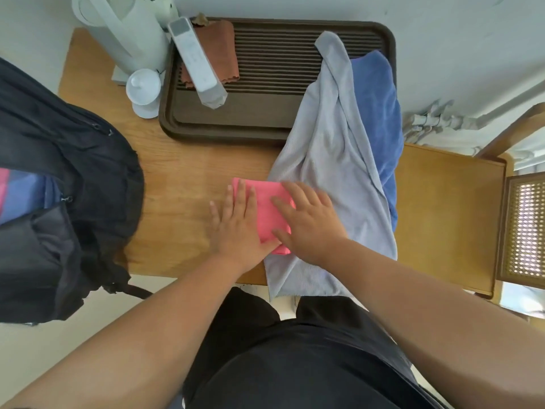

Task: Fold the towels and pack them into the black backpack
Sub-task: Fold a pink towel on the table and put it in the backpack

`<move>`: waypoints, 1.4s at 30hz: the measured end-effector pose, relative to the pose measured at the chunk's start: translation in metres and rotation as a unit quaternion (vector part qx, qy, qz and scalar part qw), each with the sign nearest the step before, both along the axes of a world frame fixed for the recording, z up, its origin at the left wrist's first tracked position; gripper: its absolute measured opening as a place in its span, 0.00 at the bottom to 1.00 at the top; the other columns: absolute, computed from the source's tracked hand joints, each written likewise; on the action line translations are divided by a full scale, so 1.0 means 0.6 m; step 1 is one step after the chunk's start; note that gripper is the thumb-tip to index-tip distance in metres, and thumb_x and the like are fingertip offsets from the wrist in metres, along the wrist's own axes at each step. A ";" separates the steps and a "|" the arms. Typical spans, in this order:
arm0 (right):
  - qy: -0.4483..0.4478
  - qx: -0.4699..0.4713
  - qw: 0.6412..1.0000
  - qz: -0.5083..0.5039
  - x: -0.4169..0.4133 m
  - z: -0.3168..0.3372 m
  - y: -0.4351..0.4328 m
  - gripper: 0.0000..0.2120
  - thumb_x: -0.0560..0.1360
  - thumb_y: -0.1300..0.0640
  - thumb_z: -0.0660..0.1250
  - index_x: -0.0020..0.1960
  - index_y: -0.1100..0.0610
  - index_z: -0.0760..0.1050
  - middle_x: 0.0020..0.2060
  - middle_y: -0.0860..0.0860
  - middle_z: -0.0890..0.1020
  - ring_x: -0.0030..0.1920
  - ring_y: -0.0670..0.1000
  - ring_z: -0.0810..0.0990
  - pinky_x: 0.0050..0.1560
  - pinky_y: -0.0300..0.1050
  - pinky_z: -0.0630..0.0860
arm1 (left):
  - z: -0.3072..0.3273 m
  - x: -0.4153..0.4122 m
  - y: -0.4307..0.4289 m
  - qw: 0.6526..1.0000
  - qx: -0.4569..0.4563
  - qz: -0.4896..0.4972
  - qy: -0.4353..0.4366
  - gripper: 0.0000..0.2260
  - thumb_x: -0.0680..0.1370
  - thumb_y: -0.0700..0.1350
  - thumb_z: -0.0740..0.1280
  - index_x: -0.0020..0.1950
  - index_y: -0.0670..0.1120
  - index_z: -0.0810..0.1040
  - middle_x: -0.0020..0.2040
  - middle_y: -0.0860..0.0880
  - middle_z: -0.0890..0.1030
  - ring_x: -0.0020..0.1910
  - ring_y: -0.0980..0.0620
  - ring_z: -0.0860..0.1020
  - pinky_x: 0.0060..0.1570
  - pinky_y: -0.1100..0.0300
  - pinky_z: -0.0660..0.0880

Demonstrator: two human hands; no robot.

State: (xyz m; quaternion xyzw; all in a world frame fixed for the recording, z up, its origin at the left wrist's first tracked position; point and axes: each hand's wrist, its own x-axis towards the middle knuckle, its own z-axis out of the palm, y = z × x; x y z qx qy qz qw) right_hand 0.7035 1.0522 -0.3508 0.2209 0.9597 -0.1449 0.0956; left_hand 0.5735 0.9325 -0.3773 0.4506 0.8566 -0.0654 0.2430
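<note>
- We see a folded pink towel (269, 208) lying flat on a wooden table (182, 172), close to its front edge and a little right of the middle.
- The left hand (236, 228) lies palm down with its fingers straight and slightly spread. It presses the pink towel's left side, and the outer fingers rest on bare wood.
- The right hand (309, 225) is also flat with the fingers fanned out. It presses the pink towel's right side where that side overlaps a grey towel (333, 149).
- The grey towel is unfolded and rumpled. It runs from the back right of the table to the front edge and hangs over it.
- A blue towel (380, 113) lies bunched along the grey towel's right side, partly under it.
- The black backpack (73, 172) sits at the table's left edge, unzipped, and pink and blue fabric (23, 193) shows inside.
- A dark slatted tray (280, 69) sits at the back edge. It holds a brown cloth (218, 42) and a long white device (196, 60).
- A white kettle (129, 31) and a white lidded cup (143, 87) stand at the back left corner.
</note>
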 end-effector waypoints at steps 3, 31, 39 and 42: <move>-0.124 0.009 0.990 0.064 -0.003 -0.032 0.013 0.37 0.80 0.32 0.45 0.81 0.50 0.38 0.81 0.52 0.37 0.79 0.59 0.34 0.77 0.65 0.37 | -0.018 0.004 0.001 1.000 -0.003 0.010 -0.024 0.58 0.66 0.80 0.53 0.78 0.46 0.28 0.78 0.46 0.26 0.77 0.45 0.27 0.75 0.36 0.34; -0.120 -0.108 0.984 -0.073 -0.138 0.029 0.038 0.08 0.72 0.51 0.66 0.49 0.53 0.74 0.44 0.49 0.78 0.48 0.54 0.79 0.45 0.48 0.74 | 0.032 -0.064 -0.053 0.827 0.181 0.423 -0.323 0.09 0.70 0.38 0.73 0.40 0.45 0.73 0.37 0.50 0.76 0.36 0.50 0.73 0.33 0.58 0.68; -0.006 -0.430 0.847 -0.313 -0.145 0.076 -0.043 0.12 0.76 0.52 0.70 0.58 0.55 0.77 0.44 0.48 0.81 0.42 0.48 0.80 0.35 0.39 0.75 | 0.086 -0.186 -0.085 0.769 0.282 0.479 -0.318 0.16 0.76 0.40 0.72 0.61 0.51 0.74 0.54 0.54 0.79 0.54 0.52 0.79 0.51 0.53 0.79; -0.138 -0.338 0.893 -0.262 -0.147 0.055 -0.079 0.13 0.77 0.49 0.64 0.48 0.59 0.79 0.36 0.54 0.85 0.36 0.54 0.85 0.40 0.47 0.82 | 0.066 -0.216 -0.090 0.877 0.221 0.363 -0.224 0.26 0.75 0.45 0.74 0.70 0.52 0.70 0.60 0.54 0.76 0.60 0.50 0.76 0.52 0.57 0.76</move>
